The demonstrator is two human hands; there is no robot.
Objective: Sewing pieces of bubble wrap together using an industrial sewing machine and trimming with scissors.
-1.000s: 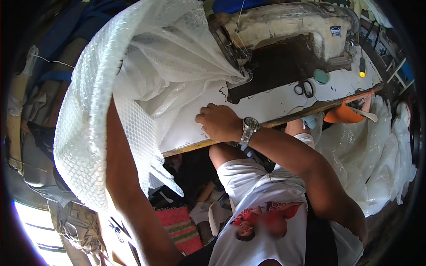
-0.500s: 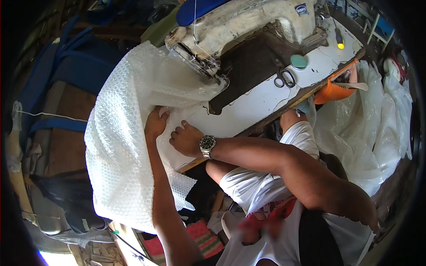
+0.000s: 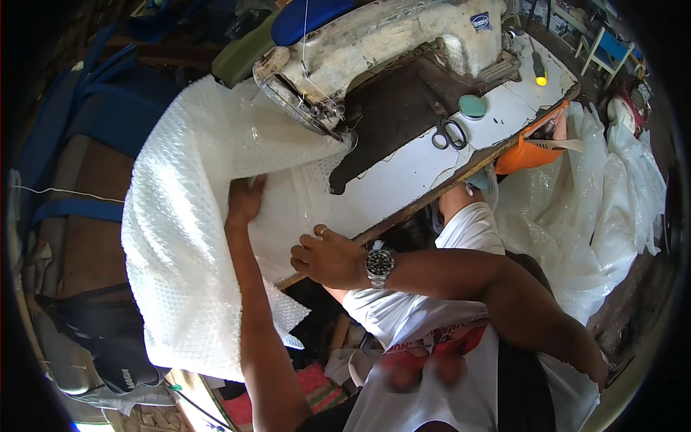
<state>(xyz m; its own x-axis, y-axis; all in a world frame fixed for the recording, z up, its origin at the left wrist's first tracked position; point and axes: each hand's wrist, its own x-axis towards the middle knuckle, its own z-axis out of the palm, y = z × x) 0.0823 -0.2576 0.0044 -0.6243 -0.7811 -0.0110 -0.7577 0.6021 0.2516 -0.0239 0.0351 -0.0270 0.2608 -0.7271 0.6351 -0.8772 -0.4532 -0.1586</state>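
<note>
A large sheet of bubble wrap (image 3: pixel 183 237) hangs over the left end of the sewing machine table, folded over on itself, with one edge running under the needle area of the worn sewing machine (image 3: pixel 403 36). My left hand (image 3: pixel 245 201) is closed on the bubble wrap at the fold, its fingertips partly hidden beneath the upper layer. Over the table's front edge, my right hand (image 3: pixel 329 258), with a metal watch on the wrist, has its fingers curled. Whatever those fingers may hold cannot be made out.
Black scissors (image 3: pixel 450 135), a round green lid (image 3: pixel 472 107) and a yellow-tipped screwdriver (image 3: pixel 538 70) lie on the white tabletop (image 3: pixel 403 180). An orange pouch (image 3: pixel 529 155) hangs at the front edge. More bubble wrap (image 3: pixel 568 223) is heaped on the right.
My right hand has slid right and nearer to me, from the tabletop to its front edge, fingers more curled. My left hand stays by the fold. The whole view has shifted slightly.
</note>
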